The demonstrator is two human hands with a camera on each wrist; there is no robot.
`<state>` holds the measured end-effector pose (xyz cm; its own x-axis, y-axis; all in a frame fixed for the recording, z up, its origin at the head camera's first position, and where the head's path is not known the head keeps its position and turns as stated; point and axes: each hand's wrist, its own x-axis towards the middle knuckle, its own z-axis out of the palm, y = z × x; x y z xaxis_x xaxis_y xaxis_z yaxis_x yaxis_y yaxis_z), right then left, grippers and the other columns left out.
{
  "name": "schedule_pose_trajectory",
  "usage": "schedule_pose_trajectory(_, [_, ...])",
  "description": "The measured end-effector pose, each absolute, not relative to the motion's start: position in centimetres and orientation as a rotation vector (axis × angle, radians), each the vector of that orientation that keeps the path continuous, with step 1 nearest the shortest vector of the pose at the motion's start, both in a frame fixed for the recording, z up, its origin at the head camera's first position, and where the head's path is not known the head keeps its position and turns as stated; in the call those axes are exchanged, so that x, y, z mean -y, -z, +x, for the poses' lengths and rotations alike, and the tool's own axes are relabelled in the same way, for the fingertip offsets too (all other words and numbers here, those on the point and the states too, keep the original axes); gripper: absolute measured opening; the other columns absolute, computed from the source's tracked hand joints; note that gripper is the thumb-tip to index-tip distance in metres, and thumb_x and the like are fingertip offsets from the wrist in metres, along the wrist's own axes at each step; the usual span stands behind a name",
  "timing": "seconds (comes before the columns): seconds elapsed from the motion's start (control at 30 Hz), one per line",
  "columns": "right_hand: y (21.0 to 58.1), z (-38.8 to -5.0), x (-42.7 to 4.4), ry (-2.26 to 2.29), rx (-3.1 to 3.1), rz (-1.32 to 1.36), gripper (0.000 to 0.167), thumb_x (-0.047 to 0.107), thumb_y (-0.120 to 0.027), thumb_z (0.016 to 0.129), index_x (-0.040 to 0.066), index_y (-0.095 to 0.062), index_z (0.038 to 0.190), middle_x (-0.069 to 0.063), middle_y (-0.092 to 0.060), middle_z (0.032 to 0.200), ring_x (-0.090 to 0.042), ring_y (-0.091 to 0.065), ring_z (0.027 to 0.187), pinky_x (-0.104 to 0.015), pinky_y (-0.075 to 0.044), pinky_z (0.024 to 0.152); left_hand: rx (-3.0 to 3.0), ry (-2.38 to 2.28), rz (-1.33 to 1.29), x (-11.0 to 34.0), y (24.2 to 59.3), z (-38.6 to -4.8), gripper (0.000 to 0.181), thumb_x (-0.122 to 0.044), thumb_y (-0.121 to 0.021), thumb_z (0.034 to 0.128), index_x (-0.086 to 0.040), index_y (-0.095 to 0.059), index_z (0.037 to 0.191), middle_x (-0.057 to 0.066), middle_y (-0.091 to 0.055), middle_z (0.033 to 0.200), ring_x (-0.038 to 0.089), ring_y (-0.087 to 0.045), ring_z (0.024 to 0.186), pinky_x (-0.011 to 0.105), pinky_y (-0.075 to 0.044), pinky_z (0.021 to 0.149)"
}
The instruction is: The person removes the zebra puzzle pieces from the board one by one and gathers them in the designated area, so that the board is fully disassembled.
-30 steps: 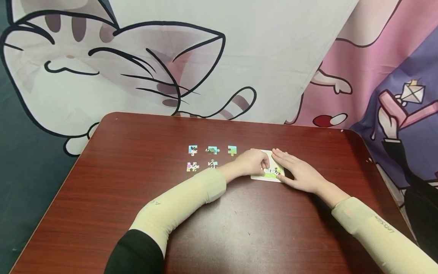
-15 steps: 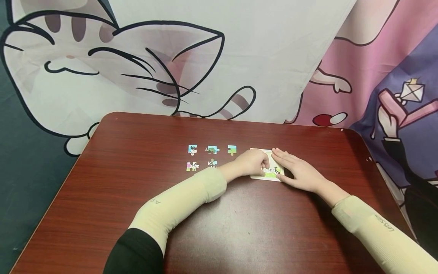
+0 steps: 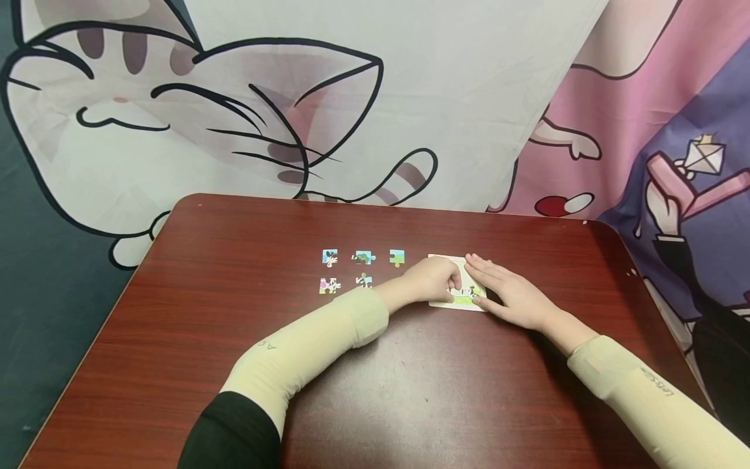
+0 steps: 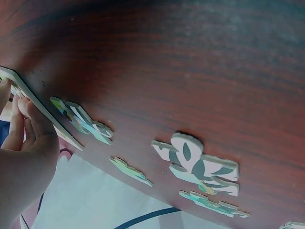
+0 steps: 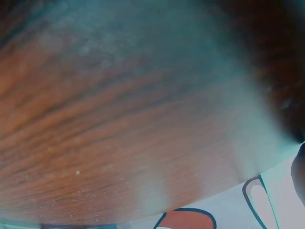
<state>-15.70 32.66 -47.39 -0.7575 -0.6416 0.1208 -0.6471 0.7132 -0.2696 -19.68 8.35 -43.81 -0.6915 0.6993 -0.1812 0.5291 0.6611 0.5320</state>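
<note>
A small framed puzzle board (image 3: 465,298) with a light border and a green strip lies flat on the brown table. My left hand (image 3: 432,279) is over its left part, fingers curled and tips down at the picture. Whether a puzzle piece is between them is hidden. In the left wrist view the thumb and fingertips (image 4: 23,105) are close together at the board. Along the board's right edge rests my right hand (image 3: 515,296), its fingers straight and thumb spread. The right wrist view barely catches that hand.
Several loose jigsaw pieces lie in two rows left of the board, among them a green-and-blue piece (image 3: 397,257) and a black-and-white patterned piece (image 4: 195,162). The left forearm (image 3: 328,332) passes close to the lower row. A cartoon cloth (image 3: 469,98) hangs behind the table (image 3: 457,391).
</note>
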Motion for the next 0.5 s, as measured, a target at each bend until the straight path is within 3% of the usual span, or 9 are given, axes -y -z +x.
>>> schedule_pose_trajectory(0.33, [46.96,-15.78,-32.43,-0.435,2.887,1.100,0.071,0.025,-0.076,0.097,0.000,-0.047,0.158,-0.019,-0.045,0.166,-0.039,-0.046,0.152,-0.054,-0.038,0.124,-2.501,-0.629,0.961,-8.39,43.86,-19.63,0.021,-0.015,-0.086,0.0893,-0.011,-0.079,0.109,-0.001,-0.075,0.101,0.004,-0.059,0.087,0.015,-0.048,0.081])
schedule_pose_trajectory(0.5, [46.85,-15.80,-32.40,-0.426,2.899,1.093,0.072,0.025,-0.076,0.097,0.001,-0.047,0.158,-0.018,-0.045,0.166,-0.040,-0.047,0.151,-0.057,-0.040,0.122,-2.497,-0.653,0.977,-8.41,44.03,-19.86,0.022,-0.014,-0.088,0.0868,-0.011,-0.081,0.107,-0.001,-0.075,0.097,0.003,-0.057,0.083,0.014,-0.046,0.077])
